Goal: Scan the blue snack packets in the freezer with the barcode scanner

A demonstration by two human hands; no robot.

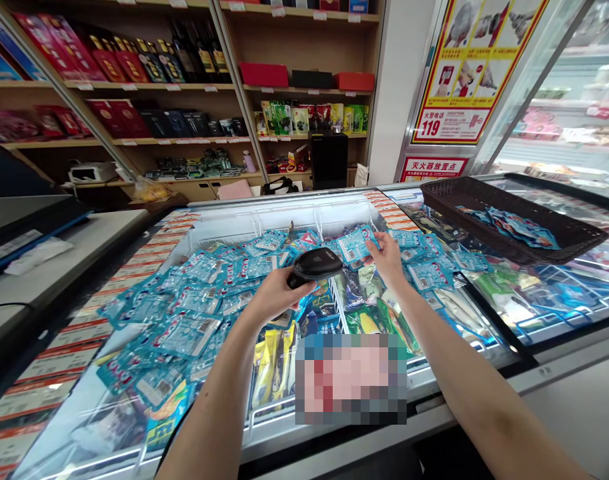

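Note:
My left hand (pixel 279 297) is wrapped round the handle of a black barcode scanner (pixel 317 263), its head turned toward the right. Between the fingers of my right hand (pixel 385 257) is the edge of a blue snack packet (pixel 357 247), held up in front of the scanner with a white barcode label showing. Many similar blue packets (pixel 199 333) lie spread over the glass top of the chest freezer (pixel 274 460), to the left of my hands. A smaller group of blue packets (pixel 431 275) lies to the right of my right hand.
A dark brown woven basket (pixel 579 248) with several blue packets stands on the freezer at the right. Under the glass are yellow ice-cream packs (pixel 274 360). A counter (pixel 99 233) is at the left, and shelves (pixel 304 87) of boxes and bottles stand behind.

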